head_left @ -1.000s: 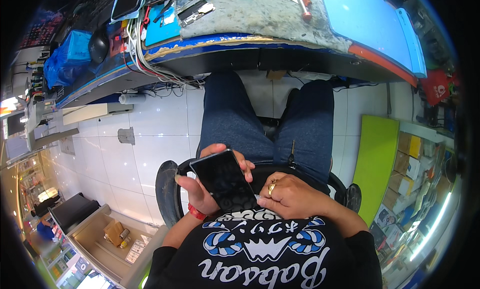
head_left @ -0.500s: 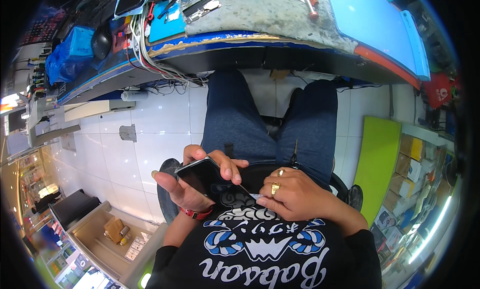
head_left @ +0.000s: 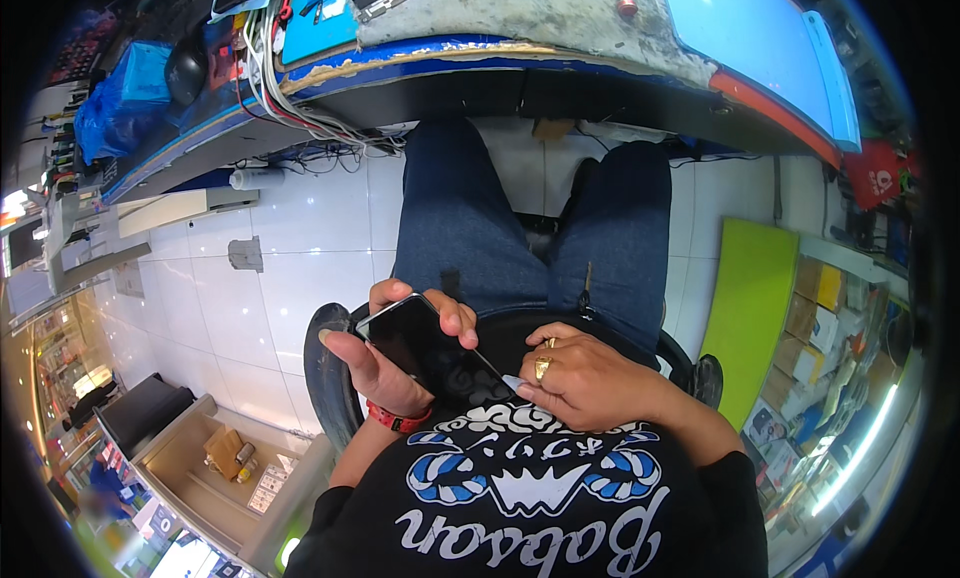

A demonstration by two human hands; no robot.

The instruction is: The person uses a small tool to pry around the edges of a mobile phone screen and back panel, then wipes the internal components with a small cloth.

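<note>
Seated, over the lap | The dark phone could slip or scratch, I judge, if the pale sliver presses its edge against so loose a hold | Left hand half-curled around the phone, thumb standing clear | Right hand pinches the sliver at the phone's near corner

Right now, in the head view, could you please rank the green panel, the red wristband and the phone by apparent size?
Largest to smallest:
1. Green panel
2. Phone, in the left hand
3. Red wristband
</note>
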